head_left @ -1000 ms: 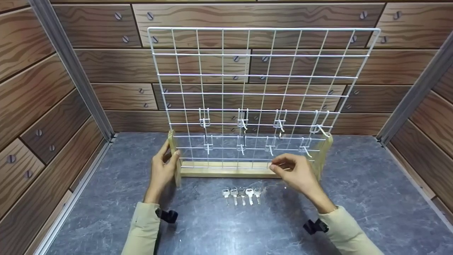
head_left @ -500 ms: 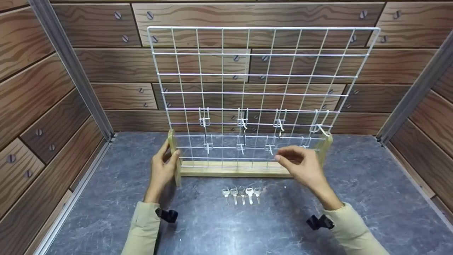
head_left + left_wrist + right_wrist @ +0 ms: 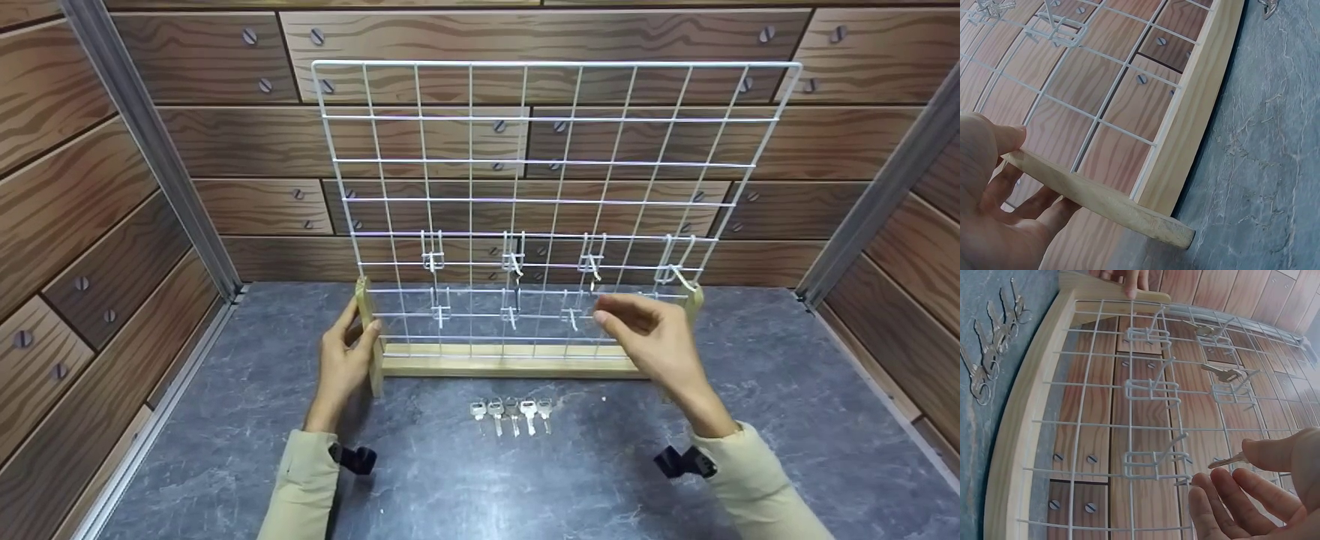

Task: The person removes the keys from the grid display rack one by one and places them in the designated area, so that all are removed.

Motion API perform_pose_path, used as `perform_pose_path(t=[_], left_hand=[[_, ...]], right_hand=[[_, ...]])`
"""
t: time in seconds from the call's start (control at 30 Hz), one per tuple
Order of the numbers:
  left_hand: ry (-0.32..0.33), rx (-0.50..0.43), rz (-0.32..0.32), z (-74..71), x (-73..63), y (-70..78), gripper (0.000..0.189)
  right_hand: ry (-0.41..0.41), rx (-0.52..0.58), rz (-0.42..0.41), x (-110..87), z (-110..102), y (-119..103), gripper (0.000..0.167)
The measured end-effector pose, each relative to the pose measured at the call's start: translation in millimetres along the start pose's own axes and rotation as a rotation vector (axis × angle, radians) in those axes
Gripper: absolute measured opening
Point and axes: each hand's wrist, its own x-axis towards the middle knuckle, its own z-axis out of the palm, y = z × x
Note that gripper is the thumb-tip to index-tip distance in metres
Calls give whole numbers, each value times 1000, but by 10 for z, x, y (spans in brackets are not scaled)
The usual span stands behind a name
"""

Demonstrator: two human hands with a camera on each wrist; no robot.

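A white wire grid (image 3: 525, 161) stands in a wooden stand (image 3: 510, 367). The left hand (image 3: 349, 356) grips the stand's left wooden side post (image 3: 1100, 202), thumb on one face and fingers on the other. Before the grid's lower right part is the right hand (image 3: 660, 341), its thumb and fingers apart and loosely bent. In the right wrist view a key (image 3: 1227, 461) shows beside that thumb, partly covered by it. It seems to hang from an upper hook hidden there. Other keys hang on upper hooks (image 3: 1233, 391). Lower hooks (image 3: 1154, 464) bear no visible key.
Several loose keys (image 3: 512, 416) lie in a row on the grey tabletop (image 3: 480, 495) before the stand. An upper hook (image 3: 677, 271) at the far right carries no visible key. Wood-patterned walls (image 3: 247, 142) and metal corner rails (image 3: 150, 150) enclose the space.
The right hand has moved up and to the right along the grid from its bottom edge, now covering the lower right hook. The left hand has kept its place on the side post.
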Motion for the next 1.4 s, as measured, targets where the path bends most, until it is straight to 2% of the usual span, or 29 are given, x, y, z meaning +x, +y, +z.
perform_pose_path(t=[0.67,1.4], left_hand=[[-6,-27,-12,0,-4,-26,61],[-6,-33,-19,3,6,-11,61]], right_hand=[[72,70,-76,178,53,-95,27],[87,163,-13,257,145,-148,25]])
